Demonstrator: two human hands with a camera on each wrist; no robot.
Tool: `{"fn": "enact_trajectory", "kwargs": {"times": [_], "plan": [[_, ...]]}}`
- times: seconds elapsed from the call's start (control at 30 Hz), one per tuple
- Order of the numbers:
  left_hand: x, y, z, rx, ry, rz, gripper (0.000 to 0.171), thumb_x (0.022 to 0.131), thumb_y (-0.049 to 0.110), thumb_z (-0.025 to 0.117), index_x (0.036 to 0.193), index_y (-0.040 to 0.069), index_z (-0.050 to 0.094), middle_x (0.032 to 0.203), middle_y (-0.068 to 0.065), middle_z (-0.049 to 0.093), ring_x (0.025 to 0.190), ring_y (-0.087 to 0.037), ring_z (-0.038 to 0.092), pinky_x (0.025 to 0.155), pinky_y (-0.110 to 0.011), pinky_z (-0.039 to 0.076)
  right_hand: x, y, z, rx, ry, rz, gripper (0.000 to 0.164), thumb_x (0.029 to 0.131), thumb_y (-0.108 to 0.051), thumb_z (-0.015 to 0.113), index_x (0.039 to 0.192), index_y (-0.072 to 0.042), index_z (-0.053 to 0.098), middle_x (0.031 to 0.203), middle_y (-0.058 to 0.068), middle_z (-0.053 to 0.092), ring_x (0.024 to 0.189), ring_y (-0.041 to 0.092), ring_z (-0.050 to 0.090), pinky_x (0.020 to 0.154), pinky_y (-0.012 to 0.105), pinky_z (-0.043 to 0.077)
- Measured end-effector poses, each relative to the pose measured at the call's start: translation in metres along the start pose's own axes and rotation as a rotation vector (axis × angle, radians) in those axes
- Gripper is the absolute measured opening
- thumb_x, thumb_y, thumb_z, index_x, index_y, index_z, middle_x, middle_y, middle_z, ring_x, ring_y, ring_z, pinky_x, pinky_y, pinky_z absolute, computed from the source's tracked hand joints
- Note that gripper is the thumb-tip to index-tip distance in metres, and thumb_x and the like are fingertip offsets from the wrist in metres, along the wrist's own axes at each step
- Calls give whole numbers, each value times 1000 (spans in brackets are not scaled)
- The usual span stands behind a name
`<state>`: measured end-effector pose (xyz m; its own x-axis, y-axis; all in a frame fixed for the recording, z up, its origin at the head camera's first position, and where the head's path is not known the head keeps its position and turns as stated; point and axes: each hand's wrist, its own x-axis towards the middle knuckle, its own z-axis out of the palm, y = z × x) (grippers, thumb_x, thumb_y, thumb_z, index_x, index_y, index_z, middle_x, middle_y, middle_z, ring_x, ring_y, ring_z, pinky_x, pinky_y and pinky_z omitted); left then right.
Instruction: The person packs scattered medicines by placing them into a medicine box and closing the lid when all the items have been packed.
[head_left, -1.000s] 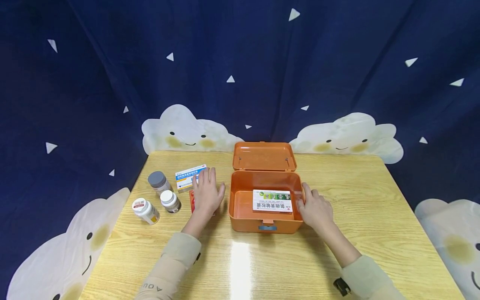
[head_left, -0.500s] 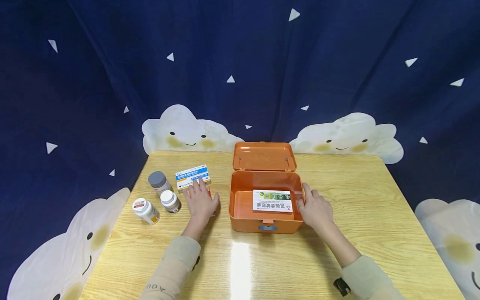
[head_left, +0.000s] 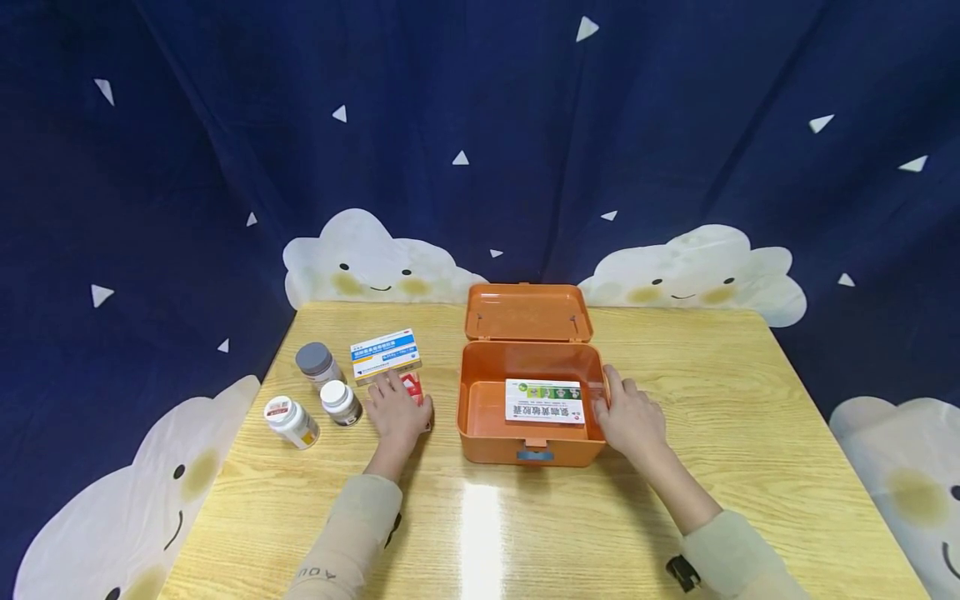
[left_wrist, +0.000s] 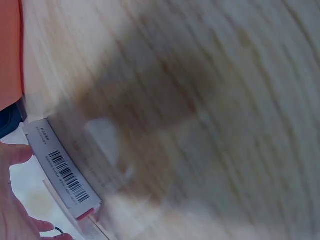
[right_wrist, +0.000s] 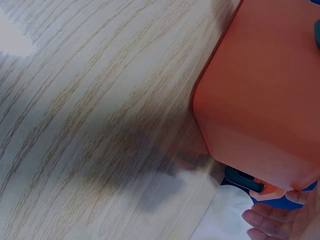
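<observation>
My left hand (head_left: 397, 412) is over a red-and-white medicine box (head_left: 412, 385) on the table, its fingers relaxed and spread across it. In the left wrist view the thumb touches an edge of the box's barcoded white end (left_wrist: 65, 172); the other fingertips are partly cut off. My right hand (head_left: 633, 421) holds the right wall of an orange storage box (head_left: 480, 446), thumb inside and fingers outside. The orange box's lid (head_left: 528, 312) is raised. Inside lies a white-and-green medicine box (head_left: 544, 403).
Behind the left hand lies a blue-and-white medicine box (head_left: 386, 357). To its left stand a grey-capped bottle (head_left: 318, 365), a small white-capped bottle (head_left: 341, 403) and another white bottle (head_left: 292, 422). A dark blue curtain (head_left: 525, 150) hangs behind the wooden table (head_left: 750, 433).
My left hand has drawn back from the blue-and-white box toward me and slightly left, lowering over the red-and-white one. My right hand stays on the orange box.
</observation>
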<state>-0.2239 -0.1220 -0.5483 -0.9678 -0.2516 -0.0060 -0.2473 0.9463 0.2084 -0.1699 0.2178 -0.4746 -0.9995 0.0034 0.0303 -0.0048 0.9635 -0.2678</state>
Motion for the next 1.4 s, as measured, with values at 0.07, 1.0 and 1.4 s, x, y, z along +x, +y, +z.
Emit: {"fn": "enact_trajectory", "kwargs": {"times": [0.07,1.0,1.4], "plan": [[1,-2,3,-20,-18,-22,90,78,50,56,140,-5,20,135,-29,26,119,-43,30,92,-56,29,0,0,0,0,-4,2,55,90,-28,44,138,-7,29,115,27,50,87,44,54,66,55,44],[2,-4,0,-205,-96,-161,101,71,49,64,135,-13,18,120,-31,34,112,-42,34,86,-52,36,1,0,1,10,-2,7,54,90,-28,44,138,-7,29,115,27,50,89,45,54,71,56,42],[1,-3,-2,-227,-99,-168,101,70,45,67,136,-13,17,120,-31,33,111,-42,35,85,-52,39,1,0,1,2,-5,1,55,90,-28,43,138,-7,28,116,28,50,90,45,54,71,56,43]]}}
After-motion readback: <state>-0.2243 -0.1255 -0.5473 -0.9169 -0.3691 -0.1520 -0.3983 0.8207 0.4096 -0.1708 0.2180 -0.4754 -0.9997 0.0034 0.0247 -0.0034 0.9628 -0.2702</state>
